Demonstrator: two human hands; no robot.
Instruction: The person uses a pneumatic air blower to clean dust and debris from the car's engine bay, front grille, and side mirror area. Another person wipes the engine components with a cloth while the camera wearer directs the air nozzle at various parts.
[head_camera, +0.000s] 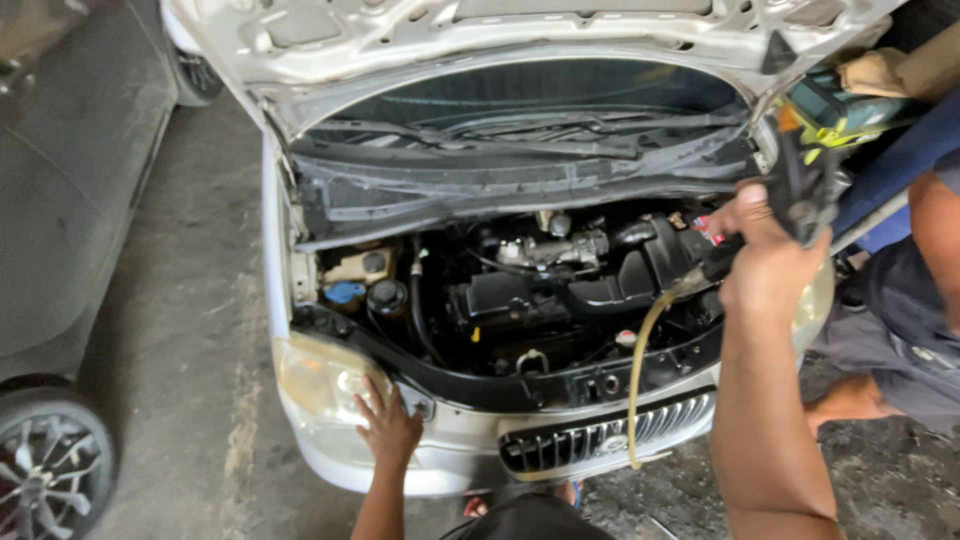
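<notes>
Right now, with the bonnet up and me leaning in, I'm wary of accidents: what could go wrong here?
The right hand holds a nozzle with a yellowish hose dangling over the engine bay; it could snag or drip on parts. The left hand leans on the bumper by the headlight and could slip. Another person stands close and could be bumped.

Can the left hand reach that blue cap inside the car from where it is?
Probably yes. The left hand rests flat on the headlight, and the blue cap sits just beyond it in the open engine bay. The bonnet is raised, and nothing appears to cover the cap.
</notes>
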